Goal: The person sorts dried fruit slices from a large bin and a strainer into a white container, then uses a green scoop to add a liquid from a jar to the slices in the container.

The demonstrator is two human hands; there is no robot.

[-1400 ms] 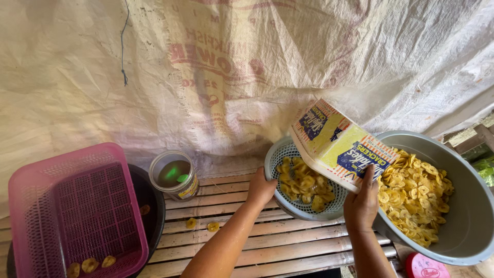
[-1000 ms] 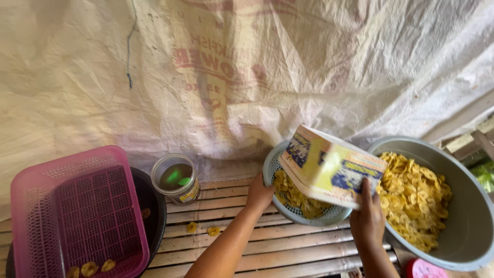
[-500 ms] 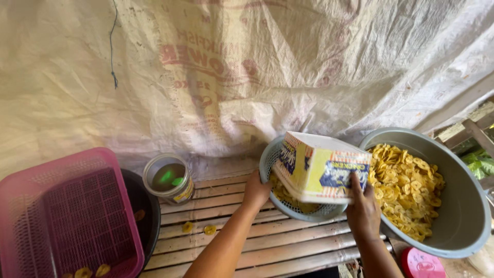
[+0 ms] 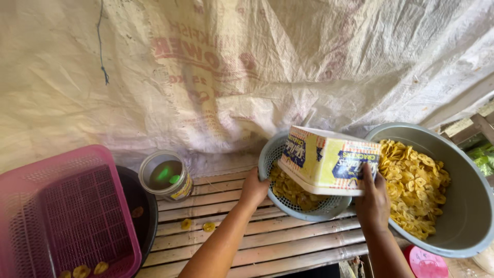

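A: Item, centre right?
B: Square tub (image 4: 329, 160), yellow and blue print, tipped over a grey mesh strainer (image 4: 301, 206) of banana chips (image 4: 290, 189).
A: Hands?
B: Right hand (image 4: 373, 203) clasps the tub; left hand (image 4: 253, 188) grips the strainer rim. Grey basin (image 4: 463, 216) far right.

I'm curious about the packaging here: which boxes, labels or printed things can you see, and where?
Cracker tub: boxy, yellow, white and blue, tipped over the strainer, held by the right hand.
Jar: round, yellow label, on the slats by the pink basket.
Sack cloth: white, faded red print, behind.
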